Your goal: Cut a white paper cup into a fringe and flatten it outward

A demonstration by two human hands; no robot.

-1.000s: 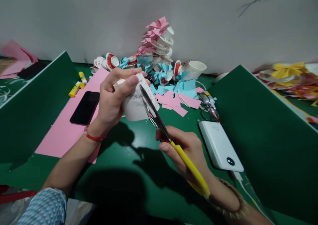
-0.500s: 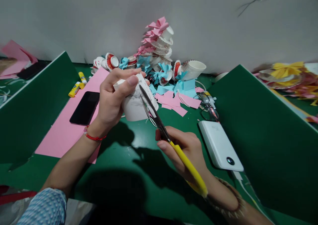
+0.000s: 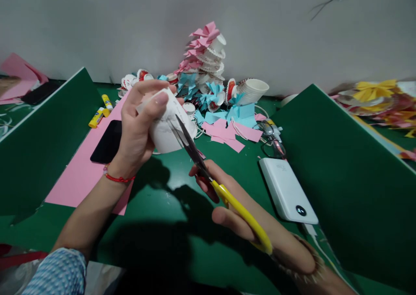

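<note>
My left hand (image 3: 138,121) is closed on a white paper cup (image 3: 165,134), held tilted above the green table with the thumb on its near side. In my right hand (image 3: 224,199) is a pair of yellow-handled scissors (image 3: 201,162), the thumb and fingers at its handles. The blades are parted a little and their tips point up and left at the cup's wall. Whether the paper sits between the blades I cannot tell. Part of the cup is hidden behind my left fingers.
Pink paper (image 3: 71,178), a black phone (image 3: 107,143) and yellow glue sticks (image 3: 96,118) lie left. Behind are decorated cups (image 3: 211,56), stacked cups (image 3: 255,91) and pink scraps (image 3: 224,132). Eyeglasses (image 3: 274,147) and a white power bank (image 3: 287,191) lie right. Green partitions (image 3: 351,169) flank the table.
My left hand and the cup have moved slightly left and up. The scissors followed to the left, and the thumb and fingers of my right hand have spread farther apart.
</note>
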